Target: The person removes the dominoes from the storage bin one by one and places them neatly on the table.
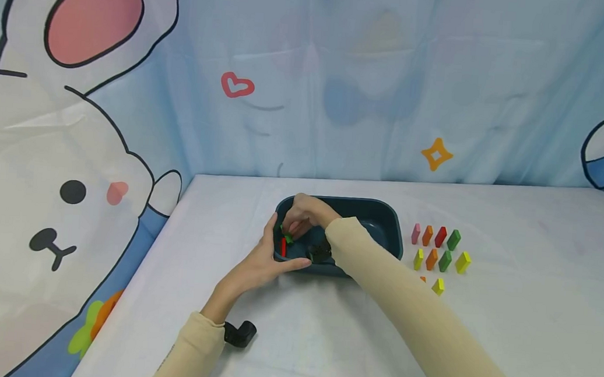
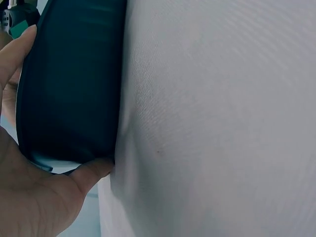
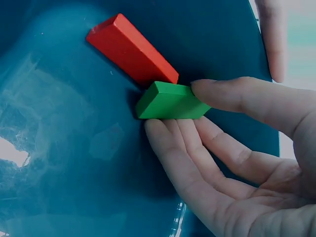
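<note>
My right hand (image 1: 305,212) reaches into a dark teal plastic tub (image 1: 395,233) at its left end. Between thumb and fingers it pinches a small green block (image 3: 174,101), held just over the tub's floor. A red block (image 3: 132,49) lies on that floor, its end right at the green one. My left hand (image 1: 257,267) holds the tub's near left corner. Its thumb lies along the near side and its fingers along the left wall, as the left wrist view also shows at the tub's outer side (image 2: 74,84).
Right of the tub, several small blocks stand in rows on the white-covered table (image 1: 531,298): pink (image 1: 416,233), orange (image 1: 431,259), red (image 1: 440,237), green (image 1: 453,240) and yellow (image 1: 463,262). The right forearm partly covers the nearest row. A printed curtain (image 1: 306,130) hangs behind.
</note>
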The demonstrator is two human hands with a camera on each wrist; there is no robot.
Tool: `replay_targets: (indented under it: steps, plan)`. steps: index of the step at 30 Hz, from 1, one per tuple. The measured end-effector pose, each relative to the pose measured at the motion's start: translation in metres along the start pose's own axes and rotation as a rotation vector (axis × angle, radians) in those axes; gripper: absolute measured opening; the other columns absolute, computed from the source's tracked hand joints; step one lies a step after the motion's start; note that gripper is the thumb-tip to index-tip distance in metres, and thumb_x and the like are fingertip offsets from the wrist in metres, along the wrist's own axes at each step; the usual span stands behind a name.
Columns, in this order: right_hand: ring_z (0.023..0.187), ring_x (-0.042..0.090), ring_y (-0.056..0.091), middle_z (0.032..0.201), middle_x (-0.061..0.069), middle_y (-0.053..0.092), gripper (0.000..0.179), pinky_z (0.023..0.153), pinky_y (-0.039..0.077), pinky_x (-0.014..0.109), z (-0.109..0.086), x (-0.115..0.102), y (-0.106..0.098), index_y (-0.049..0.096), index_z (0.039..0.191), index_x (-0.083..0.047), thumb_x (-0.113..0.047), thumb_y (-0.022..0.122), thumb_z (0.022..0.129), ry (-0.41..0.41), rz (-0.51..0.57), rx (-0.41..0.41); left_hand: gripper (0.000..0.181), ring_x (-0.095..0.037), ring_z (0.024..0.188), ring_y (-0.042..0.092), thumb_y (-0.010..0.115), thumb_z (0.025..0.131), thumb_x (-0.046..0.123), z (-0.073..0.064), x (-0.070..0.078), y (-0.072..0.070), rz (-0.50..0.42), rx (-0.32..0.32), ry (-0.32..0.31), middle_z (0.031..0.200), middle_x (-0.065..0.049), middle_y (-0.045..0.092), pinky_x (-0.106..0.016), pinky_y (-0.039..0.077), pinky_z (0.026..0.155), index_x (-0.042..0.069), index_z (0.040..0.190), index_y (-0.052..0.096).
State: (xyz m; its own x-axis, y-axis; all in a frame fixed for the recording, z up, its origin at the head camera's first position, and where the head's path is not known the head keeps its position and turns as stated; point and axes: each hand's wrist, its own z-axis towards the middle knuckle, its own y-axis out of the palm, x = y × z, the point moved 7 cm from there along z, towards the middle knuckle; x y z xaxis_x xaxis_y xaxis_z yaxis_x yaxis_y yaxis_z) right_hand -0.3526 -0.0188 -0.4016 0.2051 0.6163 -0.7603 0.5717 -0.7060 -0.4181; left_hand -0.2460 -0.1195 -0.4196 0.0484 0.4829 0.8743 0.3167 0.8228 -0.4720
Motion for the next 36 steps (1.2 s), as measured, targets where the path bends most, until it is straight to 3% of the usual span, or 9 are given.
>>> replay_targets:
  steps: [9,15,23,29,36]
  plan:
    - [0.076,0.025,0.076,0.091,0.017,0.074,0.024,0.075,0.064,0.035,-0.002,0.003,-0.004,0.07,0.111,0.012,0.0,0.076,0.09,-0.01,0.036,-0.015,0.123,-0.034,0.16,0.013,0.078,0.092,0.049,0.001,0.002,0.001,0.002,-0.005,0.001,0.175,-0.014,0.002,-0.059,0.023,0.125,0.016,0.167,-0.013]
    - [0.085,0.029,0.075,0.096,0.018,0.071,0.024,0.075,0.065,0.038,-0.007,0.005,-0.007,0.069,0.11,0.012,0.002,0.075,0.089,-0.018,0.087,-0.028,0.123,-0.034,0.159,0.014,0.078,0.092,0.048,-0.001,0.003,0.002,0.015,0.002,-0.005,0.175,-0.015,0.003,-0.06,0.024,0.124,0.016,0.168,-0.013]
    - [0.09,0.029,0.076,0.101,0.019,0.073,0.027,0.078,0.064,0.037,-0.018,0.009,-0.017,0.07,0.111,0.012,0.003,0.076,0.086,-0.078,0.056,-0.026,0.126,-0.037,0.16,0.011,0.079,0.089,0.057,-0.003,0.001,0.0,0.054,0.021,-0.03,0.175,-0.013,0.0,-0.064,0.023,0.123,0.018,0.168,-0.011]
    - [0.085,0.023,0.076,0.107,0.02,0.076,0.025,0.08,0.064,0.037,-0.039,0.014,-0.032,0.074,0.111,0.012,0.001,0.073,0.089,-0.145,0.04,-0.038,0.129,-0.037,0.16,0.013,0.08,0.087,0.059,-0.003,-0.001,-0.001,0.057,0.03,-0.031,0.175,-0.012,0.001,-0.065,0.024,0.122,0.017,0.168,-0.01]
    - [0.094,0.025,0.074,0.113,0.02,0.073,0.03,0.092,0.061,0.045,-0.086,0.016,-0.06,0.071,0.119,0.01,-0.003,0.076,0.092,-0.236,0.027,-0.015,0.129,-0.036,0.16,0.013,0.08,0.086,0.061,-0.002,0.0,0.002,0.066,0.024,-0.036,0.176,-0.009,0.0,-0.065,0.025,0.122,0.021,0.168,-0.01]
